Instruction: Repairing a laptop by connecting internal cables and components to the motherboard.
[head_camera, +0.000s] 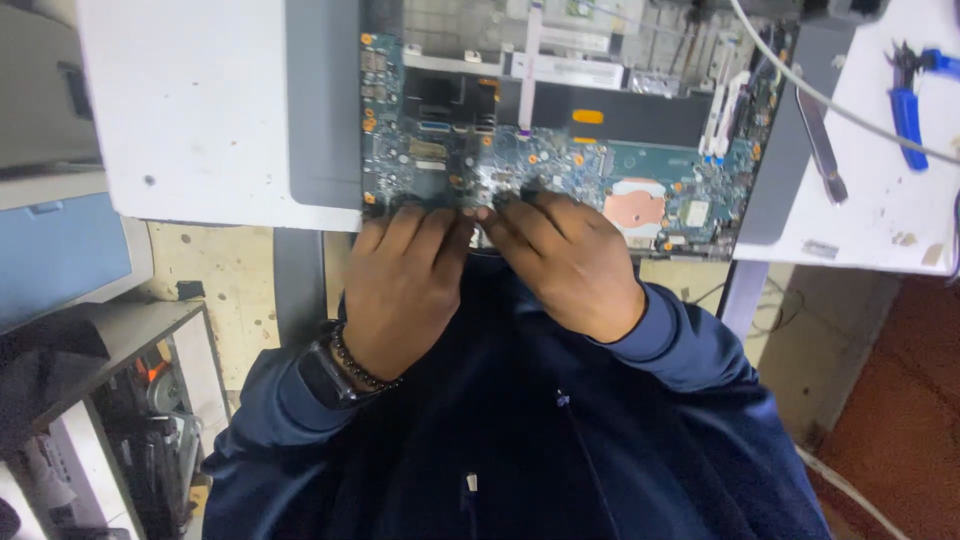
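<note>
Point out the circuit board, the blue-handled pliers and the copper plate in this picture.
circuit board (520, 160), head view: on its teal middle area.
blue-handled pliers (908, 122), head view: on one blue handle.
copper plate (634, 207), head view: on the plate's centre, beside the right hand (572, 262).

— Where is there room to pass?

— On the white table (200, 120), left of the circuit board (520, 160): that stretch is bare, and a hand could slide in there from the near edge.

— And over the board itself?

— Crowded. The left hand (400, 285) and right hand (570, 260) sit side by side on its near edge, fingertips almost touching, so the middle approach is blocked. Only the copper plate (635, 205) corner, right of the right hand, lies uncovered.

— Farther right?

— A white cable (850, 115) crosses that side diagonally, with a metal tool (822, 140) under it and blue-handled pliers (908, 110) beyond. Narrow gaps lie between them.
</note>
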